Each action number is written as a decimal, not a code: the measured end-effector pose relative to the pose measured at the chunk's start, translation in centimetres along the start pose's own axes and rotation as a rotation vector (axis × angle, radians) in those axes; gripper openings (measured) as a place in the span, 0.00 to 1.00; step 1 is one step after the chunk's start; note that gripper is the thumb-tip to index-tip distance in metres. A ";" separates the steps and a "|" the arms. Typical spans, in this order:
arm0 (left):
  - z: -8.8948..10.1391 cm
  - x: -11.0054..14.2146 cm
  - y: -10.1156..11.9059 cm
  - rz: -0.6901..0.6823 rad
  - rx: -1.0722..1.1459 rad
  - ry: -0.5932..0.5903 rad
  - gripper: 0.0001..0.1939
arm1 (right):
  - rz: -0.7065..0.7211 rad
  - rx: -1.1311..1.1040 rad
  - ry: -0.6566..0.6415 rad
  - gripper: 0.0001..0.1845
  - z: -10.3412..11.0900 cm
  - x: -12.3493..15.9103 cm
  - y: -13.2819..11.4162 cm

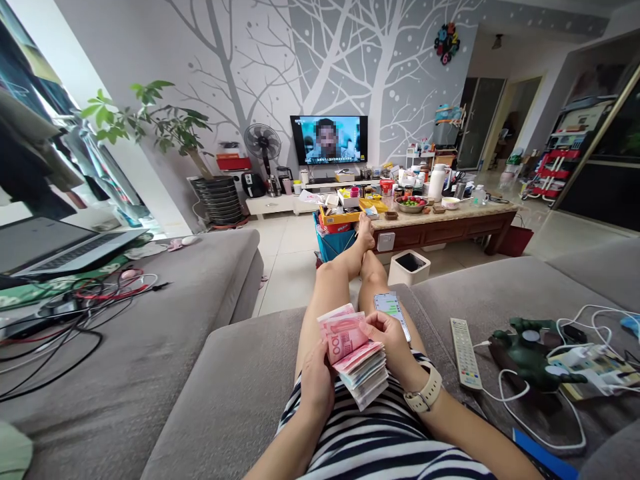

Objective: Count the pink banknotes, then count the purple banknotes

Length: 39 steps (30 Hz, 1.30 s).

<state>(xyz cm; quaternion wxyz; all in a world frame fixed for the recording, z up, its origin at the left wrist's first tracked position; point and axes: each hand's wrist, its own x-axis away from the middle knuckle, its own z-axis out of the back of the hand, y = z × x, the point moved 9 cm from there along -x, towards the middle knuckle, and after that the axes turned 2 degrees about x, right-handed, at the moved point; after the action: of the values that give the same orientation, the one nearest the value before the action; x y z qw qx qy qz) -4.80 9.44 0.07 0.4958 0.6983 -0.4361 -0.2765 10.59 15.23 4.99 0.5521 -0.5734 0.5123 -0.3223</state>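
L hand [319,381] clamped on L edge of banknote stack [364,377], thumb on top note. R hand [393,340] pinches red 100 note [345,333] btwn thumb & fingers, at upper R of stack. Stack fanned, held over lap, above striped clothing [380,443]; red notes on top, bluish/grey ones below. Phone [391,312], screen lit, lies on R thigh, just behind R hand. Watch [424,389] w/ pale strap on R wrist. Remote [465,353] on sofa [240,380], to R of R hand. Legs stretched fwd, feet at table [450,227] edge.
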 end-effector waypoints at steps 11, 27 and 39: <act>-0.4 0.3 0.9 -0.026 -0.054 -0.063 0.13 | 0.004 -0.065 -0.035 0.11 -0.4 0.1 -0.4; -0.6 0.1 -1.0 0.147 0.201 -0.052 0.14 | -0.019 -0.062 0.036 0.15 0.5 -0.2 0.2; -1.7 0.7 -0.4 0.161 0.165 -0.131 0.18 | -0.100 -0.054 0.006 0.16 0.5 -0.7 1.0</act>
<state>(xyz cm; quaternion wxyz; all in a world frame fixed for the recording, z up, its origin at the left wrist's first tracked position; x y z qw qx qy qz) -2.91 9.61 0.31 0.4275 0.6800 -0.5434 -0.2440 10.65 16.18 4.02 0.5181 -0.6118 0.4933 -0.3374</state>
